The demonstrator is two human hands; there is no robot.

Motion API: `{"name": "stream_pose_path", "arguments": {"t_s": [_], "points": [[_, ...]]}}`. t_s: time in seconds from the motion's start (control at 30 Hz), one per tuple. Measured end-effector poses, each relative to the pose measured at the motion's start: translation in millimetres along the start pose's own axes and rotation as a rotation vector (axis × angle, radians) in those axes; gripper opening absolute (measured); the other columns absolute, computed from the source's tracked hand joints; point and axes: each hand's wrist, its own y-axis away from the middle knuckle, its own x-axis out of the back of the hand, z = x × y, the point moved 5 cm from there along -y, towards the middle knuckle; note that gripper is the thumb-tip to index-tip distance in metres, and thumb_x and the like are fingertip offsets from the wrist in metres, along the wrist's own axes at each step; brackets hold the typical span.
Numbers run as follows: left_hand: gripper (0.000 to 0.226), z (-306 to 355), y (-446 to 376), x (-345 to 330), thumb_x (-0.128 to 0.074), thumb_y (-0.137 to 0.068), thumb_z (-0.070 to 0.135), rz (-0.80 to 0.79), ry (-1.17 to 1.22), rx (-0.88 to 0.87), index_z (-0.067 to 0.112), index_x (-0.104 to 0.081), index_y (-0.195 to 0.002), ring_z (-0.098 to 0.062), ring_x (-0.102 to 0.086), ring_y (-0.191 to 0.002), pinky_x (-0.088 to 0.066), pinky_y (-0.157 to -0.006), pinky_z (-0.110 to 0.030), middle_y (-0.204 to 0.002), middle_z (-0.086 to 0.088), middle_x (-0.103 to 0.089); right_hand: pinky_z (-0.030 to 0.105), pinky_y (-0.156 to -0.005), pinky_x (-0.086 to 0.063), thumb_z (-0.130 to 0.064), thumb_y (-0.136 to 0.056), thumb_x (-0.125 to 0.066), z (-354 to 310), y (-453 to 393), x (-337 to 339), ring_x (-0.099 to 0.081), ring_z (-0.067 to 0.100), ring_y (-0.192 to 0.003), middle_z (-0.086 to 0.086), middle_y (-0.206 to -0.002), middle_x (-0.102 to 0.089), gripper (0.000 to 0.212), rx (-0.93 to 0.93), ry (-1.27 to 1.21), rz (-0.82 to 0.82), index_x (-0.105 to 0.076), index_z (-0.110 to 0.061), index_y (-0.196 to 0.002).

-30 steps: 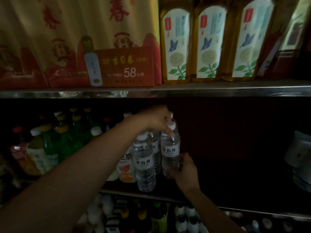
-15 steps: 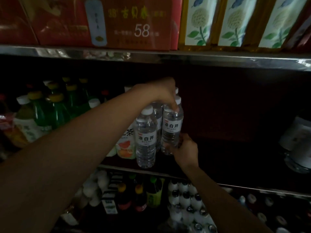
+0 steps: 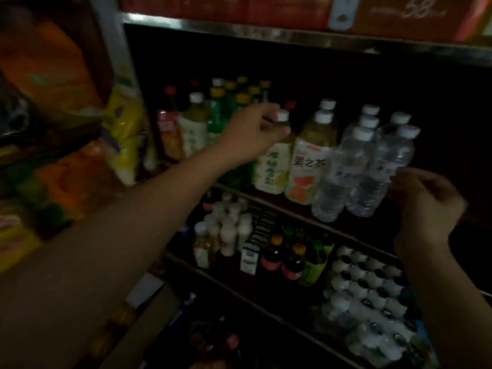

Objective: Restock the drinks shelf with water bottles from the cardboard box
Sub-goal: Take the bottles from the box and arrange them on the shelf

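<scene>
Several clear water bottles with white caps stand in a cluster on the middle drinks shelf [image 3: 239, 192], the front two being the left water bottle [image 3: 338, 179] and the right water bottle [image 3: 380, 171]. My left hand [image 3: 253, 134] hovers to their left in front of the tea bottles [image 3: 306, 166], fingers loosely curled and holding nothing. My right hand [image 3: 426, 203] hangs just right of the water bottles, loosely curled, also holding nothing. Neither hand touches a water bottle.
Green and juice bottles [image 3: 221, 113] fill the shelf's left part; its right part is dark. The lower shelf holds small white bottles [image 3: 229, 225] and a shrink-wrapped pack [image 3: 367, 294]. Red cartons [image 3: 292, 9] sit above. Snack bags [image 3: 53, 102] hang left. A brown cardboard edge [image 3: 157, 318] shows below.
Both hands have let go of the water bottles, which now stand on the shelf. My left hand has pulled back leftward, my right hand down and right. The view has swung left and down.
</scene>
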Motion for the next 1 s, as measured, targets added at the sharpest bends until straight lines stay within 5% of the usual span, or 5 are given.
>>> {"name": "stream_pose_path", "arguments": {"t_s": [0.17, 0.33, 0.57, 0.9, 1.0], "points": [[0.061, -101, 128, 65, -0.062, -0.088, 0.039, -0.012, -0.026, 0.258, 0.017, -0.041, -0.141, -0.011, -0.054, -0.114, -0.042, -0.088, -0.02, -0.128, 0.003, -0.055, 0.023, -0.065, -0.051, -0.008, -0.084, -0.061, -21, 119, -80, -0.059, 0.003, -0.063, -0.014, -0.059, -0.063, 0.006, -0.027, 0.009, -0.225, -0.065, -0.01, -0.079], [0.056, -190, 272, 134, -0.068, -0.077, 0.05, 0.083, 0.025, 0.51, 0.012, -0.062, -0.118, -0.018, -0.061, -0.109, -0.047, -0.1, -0.038, -0.115, -0.004, -0.067, 0.032, -0.073, -0.052, -0.013, -0.09, -0.064, 14, 273, -165, -0.063, 0.019, -0.078, 0.002, -0.082, -0.066, 0.012, -0.455, 0.119, -0.781, -0.066, -0.015, -0.079], [0.04, -281, 455, 187, -0.067, -0.084, 0.041, 0.163, 0.058, 0.808, 0.007, -0.067, -0.105, -0.021, -0.062, -0.095, -0.047, -0.081, -0.036, -0.098, -0.005, -0.067, 0.033, -0.092, -0.051, -0.024, -0.086, -0.07, 81, 478, -221, -0.062, 0.021, -0.104, 0.006, -0.109, -0.066, 0.022, -0.57, 0.432, -1.307, -0.069, -0.012, -0.103], [0.011, -401, 650, 101, -0.065, -0.088, 0.019, 0.301, 0.291, 1.268, 0.009, -0.067, -0.085, -0.024, -0.059, -0.087, -0.042, -0.08, -0.03, -0.08, -0.001, -0.059, 0.026, -0.095, -0.039, -0.027, -0.09, -0.065, 229, 658, -201, -0.048, 0.024, -0.125, 0.007, -0.137, -0.05, 0.051, -0.723, 0.789, -1.789, -0.05, -0.006, -0.134], [0.035, -436, 709, 38, -0.059, -0.092, 0.017, 0.249, 0.336, 1.438, -0.004, -0.059, -0.119, -0.03, -0.058, -0.109, -0.042, -0.079, -0.027, -0.102, -0.014, -0.065, 0.031, -0.08, -0.045, -0.031, -0.088, -0.066, 291, 688, -179, -0.061, 0.023, -0.095, 0.004, -0.095, -0.062, 0.018, -0.616, 0.909, -1.873, -0.067, -0.013, -0.092]]}}
